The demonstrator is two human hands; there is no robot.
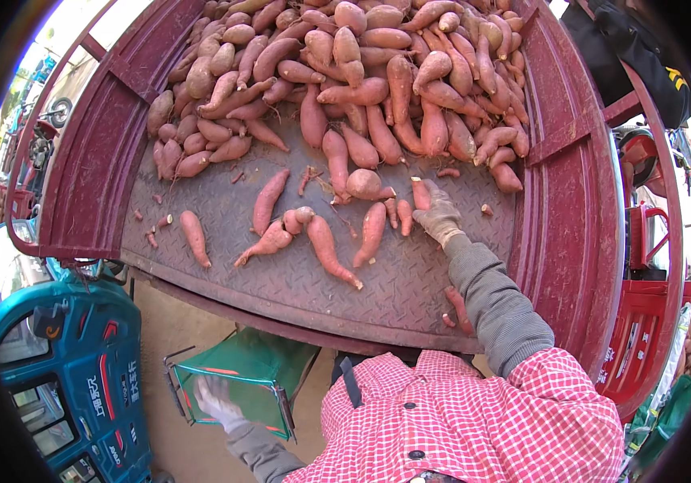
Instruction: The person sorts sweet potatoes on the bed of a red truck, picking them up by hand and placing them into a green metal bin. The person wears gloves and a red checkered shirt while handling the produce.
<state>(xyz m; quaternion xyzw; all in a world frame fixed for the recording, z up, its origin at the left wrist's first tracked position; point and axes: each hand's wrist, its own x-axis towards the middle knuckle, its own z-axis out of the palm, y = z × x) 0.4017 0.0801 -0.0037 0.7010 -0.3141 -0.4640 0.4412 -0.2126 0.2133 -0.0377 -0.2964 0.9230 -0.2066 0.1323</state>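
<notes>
My right hand (440, 216), in a soiled work glove, grips a sweet potato (420, 194) on the ridged metal truck bed (201, 290). Just left of it lie two small sweet potatoes, with a larger sweet potato (371, 234) beside them. My left hand (217, 399), gloved and blurred by motion, is over a green mesh bag (249, 356) held on a metal frame below the bed's edge. The blur hides whether its fingers are apart. Several loose sweet potatoes lie across the near bed, among them a slender one (194, 238) at the left.
A large heap of sweet potatoes (351, 90) fills the far bed. Red metal side walls (89, 145) flank it. A blue vehicle (80, 374) stands at the lower left. Broken root ends lie about, and a sweet potato (459, 309) rests by my right sleeve. Dark clothing (629, 54) hangs at the upper right.
</notes>
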